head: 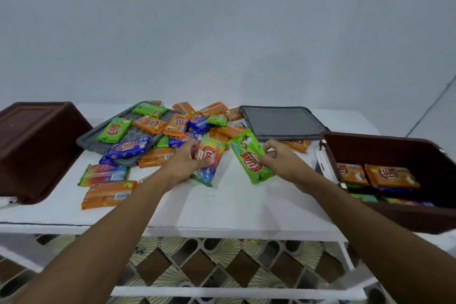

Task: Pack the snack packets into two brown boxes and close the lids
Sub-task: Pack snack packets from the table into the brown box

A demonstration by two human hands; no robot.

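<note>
Now gripping glossy packets: left hand [183, 164] on rainbow packet [206, 163], right hand [280, 158] on green packet [250, 155].
Right brown box [394, 148] cut off at edge; white counter [234, 205] smooth.

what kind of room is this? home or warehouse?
Probably a home or small room: a white table against a plain wall, patterned floor tiles below. Nothing in view suggests a warehouse.

We seem to be in a home, though little of the room shows. A white table [222, 210] stands against a bare pale wall [222, 32], over a patterned tile floor [197, 266] in brown and cream.
</note>
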